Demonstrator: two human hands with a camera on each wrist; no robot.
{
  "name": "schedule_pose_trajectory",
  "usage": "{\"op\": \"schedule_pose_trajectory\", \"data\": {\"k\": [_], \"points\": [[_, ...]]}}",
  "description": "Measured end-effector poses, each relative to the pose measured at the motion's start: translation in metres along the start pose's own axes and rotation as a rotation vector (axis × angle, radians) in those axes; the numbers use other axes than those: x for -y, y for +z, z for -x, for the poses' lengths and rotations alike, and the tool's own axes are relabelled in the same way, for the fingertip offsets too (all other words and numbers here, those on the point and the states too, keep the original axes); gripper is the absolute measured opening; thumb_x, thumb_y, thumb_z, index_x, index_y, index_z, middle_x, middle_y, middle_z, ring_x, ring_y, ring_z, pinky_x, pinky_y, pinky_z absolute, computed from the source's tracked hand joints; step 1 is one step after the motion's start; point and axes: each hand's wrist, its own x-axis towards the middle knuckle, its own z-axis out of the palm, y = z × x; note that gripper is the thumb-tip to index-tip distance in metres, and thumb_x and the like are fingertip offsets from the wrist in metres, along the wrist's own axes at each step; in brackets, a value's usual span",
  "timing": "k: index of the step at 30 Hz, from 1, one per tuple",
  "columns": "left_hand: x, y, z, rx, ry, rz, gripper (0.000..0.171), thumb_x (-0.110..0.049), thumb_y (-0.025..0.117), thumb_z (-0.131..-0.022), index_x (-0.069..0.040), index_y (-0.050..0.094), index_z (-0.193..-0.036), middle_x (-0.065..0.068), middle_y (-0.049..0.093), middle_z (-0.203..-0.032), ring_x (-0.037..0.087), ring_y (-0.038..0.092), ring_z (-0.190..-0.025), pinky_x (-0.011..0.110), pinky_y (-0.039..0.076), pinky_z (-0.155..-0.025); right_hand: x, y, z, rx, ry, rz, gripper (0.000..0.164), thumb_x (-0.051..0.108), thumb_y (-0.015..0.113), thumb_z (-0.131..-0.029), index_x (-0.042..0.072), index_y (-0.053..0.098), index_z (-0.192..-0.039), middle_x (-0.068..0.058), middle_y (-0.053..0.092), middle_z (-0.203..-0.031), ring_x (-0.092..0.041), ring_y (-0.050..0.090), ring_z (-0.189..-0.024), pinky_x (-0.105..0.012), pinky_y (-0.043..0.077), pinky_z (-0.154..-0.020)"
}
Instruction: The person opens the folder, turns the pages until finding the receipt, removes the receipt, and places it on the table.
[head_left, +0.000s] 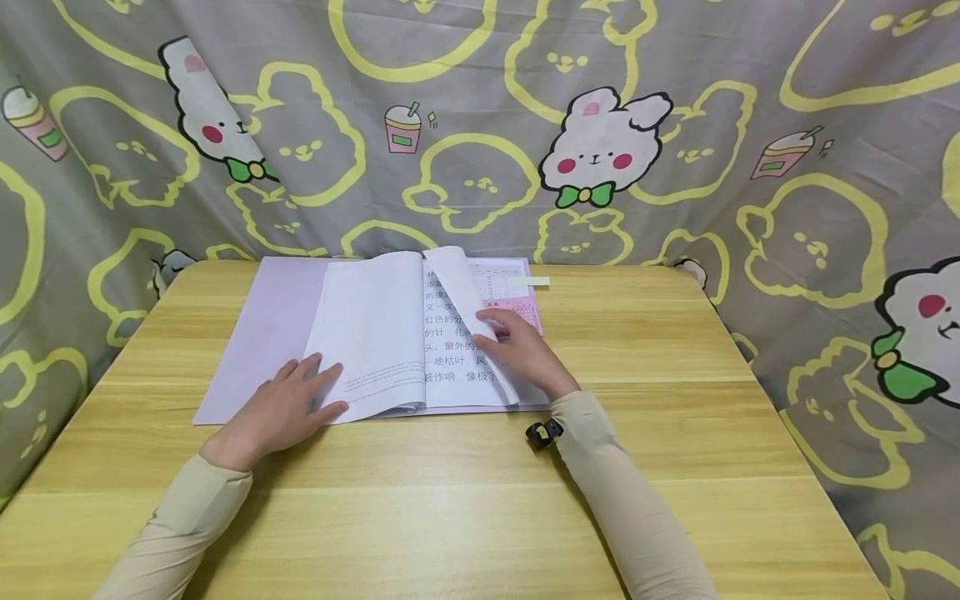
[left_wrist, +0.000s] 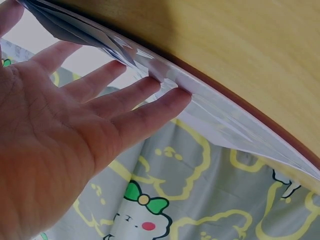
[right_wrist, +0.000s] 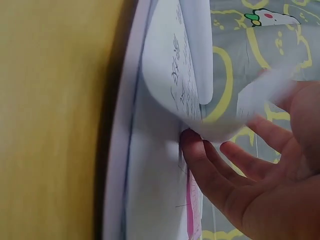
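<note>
A lilac folder lies spread on the table, with a booklet of white pages open on it. My left hand rests with spread fingers on the lower left corner of the left-hand page; its fingertips touch the sheets. At the other side, my right hand pinches the outer edge of a lifted page between thumb and fingers. That page curls up and leans leftward, partly covering large printed Chinese text. In the right wrist view the bent page runs into the fingers, blurred near the thumb.
Beneath the lifted page, a pink slip and a sheet with a printed grid show at the right. A pale tab sticks out past the folder. Behind the wooden table hangs a patterned grey curtain.
</note>
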Motion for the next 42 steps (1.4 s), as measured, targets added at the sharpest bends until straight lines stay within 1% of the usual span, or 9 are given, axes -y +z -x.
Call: {"op": "schedule_pose_trajectory", "data": {"k": [4,7,17,21,24,26,33,39,42], "points": [[0.0,0.0,0.0,0.006,-0.005,0.007,0.068,-0.048,0.061,-0.1,-0.005,0.049,-0.152,0.034,0.038,-0.155,0.063,0.037,-0.136,0.076,0.04,-0.098,0.002,0.002,0.002,0.01,-0.006,0.022,0.054,0.036,0.068,-0.099,0.019,0.053,-0.149,-0.008,0.051,-0.152,-0.03,0.056,-0.133,-0.048,0.045,-0.11],[0.0,0.0,0.0,0.004,-0.005,0.011,0.068,-0.048,0.062,-0.1,-0.005,0.049,-0.151,0.034,0.038,-0.155,0.063,0.037,-0.136,0.076,0.04,-0.098,0.003,0.005,0.001,0.018,-0.016,0.039,0.055,0.037,0.067,-0.1,0.02,0.052,-0.15,-0.007,0.05,-0.153,-0.029,0.055,-0.134,-0.048,0.043,-0.112],[0.001,0.0,0.0,0.001,-0.001,0.013,0.068,-0.048,0.061,-0.1,-0.005,0.049,-0.151,0.033,0.039,-0.154,0.062,0.037,-0.136,0.075,0.041,-0.097,0.007,0.016,-0.004,0.048,-0.08,0.089,0.055,0.034,0.067,-0.1,0.016,0.052,-0.15,-0.006,0.046,-0.157,-0.029,0.055,-0.132,-0.047,0.042,-0.113],[0.001,-0.001,0.0,0.015,-0.016,0.036,0.065,-0.05,0.051,-0.105,-0.006,0.047,-0.153,0.033,0.037,-0.156,0.061,0.035,-0.138,0.075,0.038,-0.1,0.01,0.018,-0.006,0.061,-0.102,0.106,0.056,0.034,0.068,-0.1,0.016,0.052,-0.15,-0.008,0.042,-0.159,-0.029,0.055,-0.131,-0.047,0.042,-0.112],[0.0,-0.001,0.0,0.035,-0.038,0.059,0.063,-0.05,0.04,-0.108,-0.007,0.046,-0.154,0.032,0.034,-0.158,0.06,0.032,-0.14,0.075,0.035,-0.103,0.013,0.022,-0.007,0.067,-0.102,0.119,0.056,0.033,0.068,-0.099,0.016,0.051,-0.15,-0.008,0.04,-0.161,-0.028,0.055,-0.131,-0.046,0.042,-0.112],[-0.001,-0.003,0.0,0.045,-0.049,0.069,0.063,-0.05,0.037,-0.109,-0.006,0.045,-0.154,0.032,0.033,-0.159,0.06,0.031,-0.141,0.075,0.033,-0.105,0.015,0.025,-0.008,0.069,-0.102,0.131,0.057,0.032,0.069,-0.099,0.015,0.051,-0.15,-0.009,0.039,-0.161,-0.028,0.055,-0.131,-0.046,0.041,-0.113],[-0.002,-0.004,0.0,0.047,-0.047,0.079,0.065,-0.05,0.034,-0.11,-0.004,0.044,-0.154,0.033,0.033,-0.159,0.061,0.03,-0.142,0.073,0.031,-0.109,0.019,0.034,-0.008,0.076,-0.108,0.163,0.058,0.031,0.07,-0.098,0.014,0.051,-0.15,-0.011,0.036,-0.163,-0.029,0.051,-0.136,-0.048,0.034,-0.119],[-0.002,-0.003,0.0,0.039,-0.043,0.082,0.065,-0.05,0.034,-0.11,-0.003,0.045,-0.153,0.033,0.034,-0.158,0.061,0.03,-0.141,0.073,0.031,-0.109,0.025,0.04,-0.009,0.087,-0.111,0.179,0.058,0.031,0.07,-0.098,0.014,0.052,-0.15,-0.01,0.036,-0.163,-0.029,0.053,-0.132,-0.047,0.04,-0.115],[-0.002,-0.003,0.0,0.041,-0.048,0.088,0.066,-0.052,0.034,-0.11,-0.004,0.045,-0.154,0.033,0.033,-0.159,0.061,0.03,-0.142,0.073,0.031,-0.109,0.026,0.042,-0.011,0.093,-0.114,0.187,0.058,0.032,0.07,-0.098,0.014,0.051,-0.151,-0.01,0.035,-0.163,-0.028,0.053,-0.132,-0.046,0.04,-0.114]]}}
